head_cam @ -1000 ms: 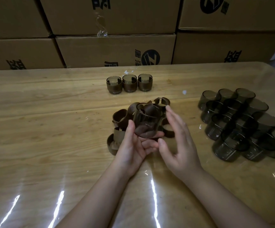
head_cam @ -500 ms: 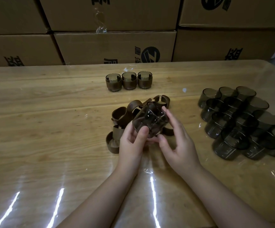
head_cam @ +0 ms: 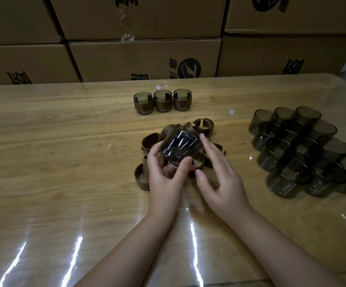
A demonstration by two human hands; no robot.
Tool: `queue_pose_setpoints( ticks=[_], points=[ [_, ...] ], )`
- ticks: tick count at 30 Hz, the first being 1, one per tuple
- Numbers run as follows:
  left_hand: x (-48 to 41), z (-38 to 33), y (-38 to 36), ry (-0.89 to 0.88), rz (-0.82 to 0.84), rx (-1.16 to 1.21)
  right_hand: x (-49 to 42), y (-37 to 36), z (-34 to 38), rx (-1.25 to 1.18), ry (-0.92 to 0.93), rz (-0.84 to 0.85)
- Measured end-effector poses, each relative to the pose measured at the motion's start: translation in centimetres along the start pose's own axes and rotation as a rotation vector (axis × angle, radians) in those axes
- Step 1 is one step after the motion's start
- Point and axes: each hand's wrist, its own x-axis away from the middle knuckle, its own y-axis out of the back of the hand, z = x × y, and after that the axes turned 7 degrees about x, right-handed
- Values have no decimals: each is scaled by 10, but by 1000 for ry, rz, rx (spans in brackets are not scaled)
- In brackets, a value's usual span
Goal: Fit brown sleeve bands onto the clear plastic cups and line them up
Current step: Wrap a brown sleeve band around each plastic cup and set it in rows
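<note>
Held cup [head_cam: 179, 147]: clear, tipped on its side, raised just above the band pile, bare of any sleeve; empty as far as can be seen.
Left hand [head_cam: 165, 179]: curled round the cup from below, thumb pressed on its near wall; probably tilted so to present the base to a band.
Right hand [head_cam: 219, 179]: fingers nearly straight, laid against the cup's right side to steady it; thumb close to a band beneath, no pinch made out.
Band pile [head_cam: 149, 141]: loose brown sleeves heaped mid-table, directly under the hands, within easy reach.
Finished row [head_cam: 162, 101]: three sleeved cups upright, side by side, beyond the pile; nothing visible inside.
Bare cups [head_cam: 300, 150]: packed cluster to the right, well apart from the row, unsleeved.
Table [head_cam: 54, 152]: wood under a glossy cover.
Cardboard boxes [head_cam: 147, 59]: stacked behind, shut; contents hidden.
</note>
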Motion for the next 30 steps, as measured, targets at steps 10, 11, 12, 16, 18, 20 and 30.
queue_pose_setpoints(
  ticks=[10, 11, 12, 16, 18, 20, 30],
  points=[
    [-1, 4, 0, -73, 74, -214, -1, -2, -6, -30, 80, -103],
    [-1, 5, 0, -85, 92, -249, -1, -2, -7, -58, 53, -105],
    [-1, 6, 0, -101, 105, -286, -1, -1, -8, -92, 21, -104],
    [0, 7, 0, -147, 163, -362, -1, -1, -10, -218, -59, -119],
    [-1, 7, 1, -148, 199, -377, -2, 0, -11, -290, -111, -139],
    [0, 6, 0, -145, 225, -400, -3, 1, -11, -368, -186, -142],
    [2, 1, -3, -108, 175, -267, -5, -3, -11, -526, -313, -69]
  ],
)
